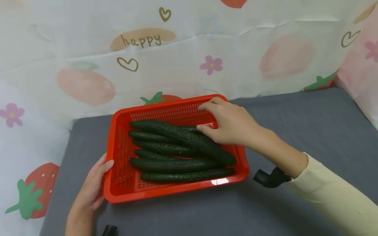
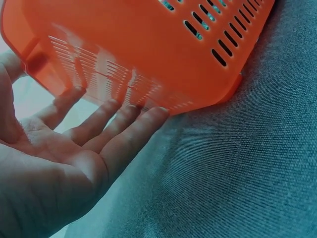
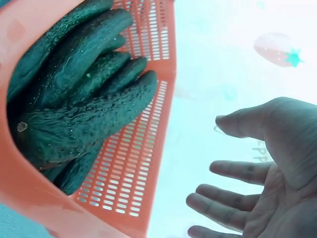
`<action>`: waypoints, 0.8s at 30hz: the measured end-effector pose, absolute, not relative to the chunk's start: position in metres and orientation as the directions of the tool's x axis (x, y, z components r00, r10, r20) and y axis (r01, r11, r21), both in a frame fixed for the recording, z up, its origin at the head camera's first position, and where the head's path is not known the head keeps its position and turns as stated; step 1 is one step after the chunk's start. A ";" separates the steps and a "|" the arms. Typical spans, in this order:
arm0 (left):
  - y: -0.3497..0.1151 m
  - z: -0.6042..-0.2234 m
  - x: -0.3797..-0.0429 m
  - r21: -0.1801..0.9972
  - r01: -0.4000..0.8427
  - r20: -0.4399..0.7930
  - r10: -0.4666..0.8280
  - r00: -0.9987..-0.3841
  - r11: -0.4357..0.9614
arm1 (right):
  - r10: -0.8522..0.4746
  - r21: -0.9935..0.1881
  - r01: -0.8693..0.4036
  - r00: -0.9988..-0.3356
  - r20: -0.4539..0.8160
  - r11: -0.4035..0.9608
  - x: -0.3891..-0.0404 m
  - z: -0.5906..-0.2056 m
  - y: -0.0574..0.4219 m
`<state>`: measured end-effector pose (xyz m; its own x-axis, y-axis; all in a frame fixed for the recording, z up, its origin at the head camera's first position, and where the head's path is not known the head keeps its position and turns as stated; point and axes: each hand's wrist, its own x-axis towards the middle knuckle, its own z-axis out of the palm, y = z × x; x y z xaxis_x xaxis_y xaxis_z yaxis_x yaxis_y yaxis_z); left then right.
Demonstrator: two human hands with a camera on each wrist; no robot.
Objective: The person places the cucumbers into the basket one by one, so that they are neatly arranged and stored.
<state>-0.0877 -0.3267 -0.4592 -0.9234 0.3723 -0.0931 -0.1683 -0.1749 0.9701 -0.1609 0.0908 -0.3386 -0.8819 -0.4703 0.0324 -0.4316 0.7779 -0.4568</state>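
Observation:
A red plastic basket (image 1: pixel 112 192) with slotted walls holds several dark green cucumbers (image 1: pixel 181 165), most lying lengthwise and one slanting across the others. My left hand (image 1: pixel 93 184) holds the basket's left side, with its thumb on the rim. In the left wrist view, the fingers (image 2: pixel 133 136) of that hand rest against the outer wall. Over the basket's right end hovers my right hand (image 1: pixel 230 122), thumb and fingers apart and nothing between them. The right wrist view has this hand (image 3: pixel 267 183) beside the cucumbers (image 3: pixel 84 114), away from them.
The basket stands on a table with a grey cloth (image 1: pixel 189 229). Behind the table and at both sides hangs a pale curtain (image 1: pixel 175 68) printed with strawberries, flowers and hearts. A black wrist mount (image 1: pixel 272 177) sits at each sleeve cuff.

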 end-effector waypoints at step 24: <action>-0.328 -0.459 -0.089 0.975 -0.147 -0.071 0.398 -0.915 -0.165 | -0.406 -0.605 -0.373 -0.909 0.088 0.703 -0.155 -0.372 0.126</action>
